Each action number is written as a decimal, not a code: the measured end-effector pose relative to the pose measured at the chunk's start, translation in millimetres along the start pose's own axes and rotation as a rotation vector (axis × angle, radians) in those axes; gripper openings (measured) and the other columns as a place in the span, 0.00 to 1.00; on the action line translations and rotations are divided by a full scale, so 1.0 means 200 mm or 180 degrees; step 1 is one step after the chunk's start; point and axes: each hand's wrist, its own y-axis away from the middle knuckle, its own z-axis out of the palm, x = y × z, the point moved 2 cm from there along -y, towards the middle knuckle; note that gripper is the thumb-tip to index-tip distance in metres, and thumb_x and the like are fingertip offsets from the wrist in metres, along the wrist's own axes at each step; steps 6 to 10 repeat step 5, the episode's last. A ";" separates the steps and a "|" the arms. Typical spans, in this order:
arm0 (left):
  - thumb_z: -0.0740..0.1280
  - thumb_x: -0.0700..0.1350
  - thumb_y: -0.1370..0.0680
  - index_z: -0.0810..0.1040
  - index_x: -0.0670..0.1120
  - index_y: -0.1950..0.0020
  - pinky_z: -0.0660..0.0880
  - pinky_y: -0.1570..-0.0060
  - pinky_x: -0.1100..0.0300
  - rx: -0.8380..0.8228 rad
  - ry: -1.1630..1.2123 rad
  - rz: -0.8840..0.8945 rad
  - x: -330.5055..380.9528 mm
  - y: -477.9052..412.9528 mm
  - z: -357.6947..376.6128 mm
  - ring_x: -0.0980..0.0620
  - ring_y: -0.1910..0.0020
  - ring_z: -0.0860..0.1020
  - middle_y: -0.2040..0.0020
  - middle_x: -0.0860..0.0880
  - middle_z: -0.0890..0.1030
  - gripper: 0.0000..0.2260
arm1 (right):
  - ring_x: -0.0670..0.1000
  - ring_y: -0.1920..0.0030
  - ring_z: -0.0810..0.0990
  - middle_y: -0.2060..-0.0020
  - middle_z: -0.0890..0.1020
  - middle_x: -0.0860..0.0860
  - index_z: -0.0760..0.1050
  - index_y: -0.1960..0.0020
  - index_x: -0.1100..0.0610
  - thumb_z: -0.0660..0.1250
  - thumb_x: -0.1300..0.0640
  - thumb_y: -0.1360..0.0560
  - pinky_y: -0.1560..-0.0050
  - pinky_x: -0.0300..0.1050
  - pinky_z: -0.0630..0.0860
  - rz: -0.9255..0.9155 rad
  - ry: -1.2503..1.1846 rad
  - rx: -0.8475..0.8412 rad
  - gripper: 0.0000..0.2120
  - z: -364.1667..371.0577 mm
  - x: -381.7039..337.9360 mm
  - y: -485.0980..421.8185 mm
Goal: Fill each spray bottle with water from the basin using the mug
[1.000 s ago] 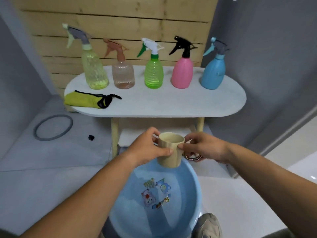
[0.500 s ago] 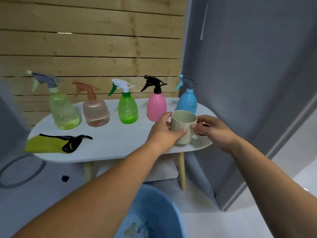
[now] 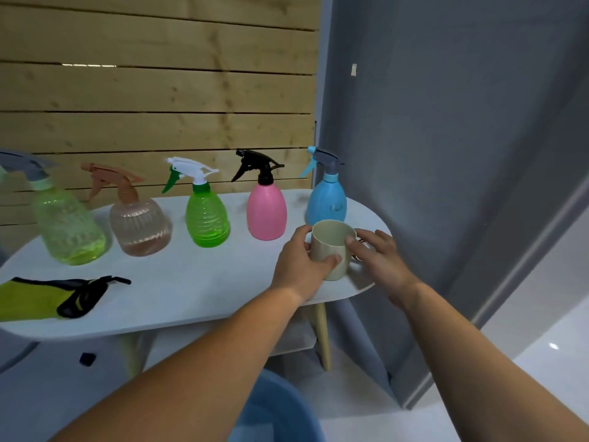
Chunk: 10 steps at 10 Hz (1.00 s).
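Left hand, right hand around mug

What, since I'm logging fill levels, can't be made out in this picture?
Head view:
- Beige plastic mug: contents unclear, interior dim, left hand wraps its side.
- Pink opaque spray bottle and blue opaque spray bottle: walls hide levels.
- Blue plastic basin: cut off by the bottom edge; water unseen.
- Mug's handle: mostly behind right hand.

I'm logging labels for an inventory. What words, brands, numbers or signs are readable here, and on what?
No text can be read.
Small pale tag on the grey wall: too small to read.
Faint mark on the blue spray bottle: too blurred to read.
The mug shows no label.
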 end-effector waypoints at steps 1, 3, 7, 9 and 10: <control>0.78 0.48 0.25 0.68 0.52 0.27 0.73 0.46 0.62 0.0011 -0.0073 -0.0055 0.00 0.00 0.01 0.50 0.43 0.78 0.38 0.49 0.78 0.30 | 0.46 0.24 0.57 0.23 0.55 0.48 0.75 0.38 0.39 0.68 0.42 0.24 0.33 0.39 0.56 -0.0060 -0.0061 0.0053 0.15 0.00 0.01 0.00; 0.80 0.53 0.28 0.61 0.50 0.21 0.71 0.32 0.54 -0.0069 -0.0334 -0.0251 0.00 0.01 -0.03 0.46 0.29 0.73 0.27 0.45 0.71 0.41 | 0.48 0.24 0.57 0.24 0.58 0.48 0.76 0.36 0.39 0.69 0.34 0.31 0.25 0.47 0.58 -0.0168 0.0061 0.0531 0.25 -0.03 -0.03 0.01; 0.80 0.48 0.27 0.63 0.49 0.24 0.73 0.36 0.55 -0.0186 -0.0336 -0.0276 0.03 0.02 -0.23 0.48 0.39 0.75 0.34 0.45 0.73 0.38 | 0.49 0.36 0.72 0.42 0.77 0.48 0.81 0.45 0.50 0.66 0.42 0.25 0.33 0.47 0.69 -0.1112 0.0684 0.1245 0.15 -0.03 -0.32 0.01; 0.80 0.48 0.27 0.63 0.49 0.24 0.73 0.36 0.55 -0.0186 -0.0336 -0.0276 0.03 0.02 -0.23 0.48 0.39 0.75 0.34 0.45 0.73 0.38 | 0.49 0.36 0.72 0.42 0.77 0.48 0.81 0.45 0.50 0.66 0.42 0.25 0.33 0.47 0.69 -0.1112 0.0684 0.1245 0.15 -0.03 -0.32 0.01; 0.80 0.48 0.27 0.63 0.49 0.24 0.73 0.36 0.55 -0.0186 -0.0336 -0.0276 0.03 0.02 -0.23 0.48 0.39 0.75 0.34 0.45 0.73 0.38 | 0.49 0.36 0.72 0.42 0.77 0.48 0.81 0.45 0.50 0.66 0.42 0.25 0.33 0.47 0.69 -0.1112 0.0684 0.1245 0.15 -0.03 -0.32 0.01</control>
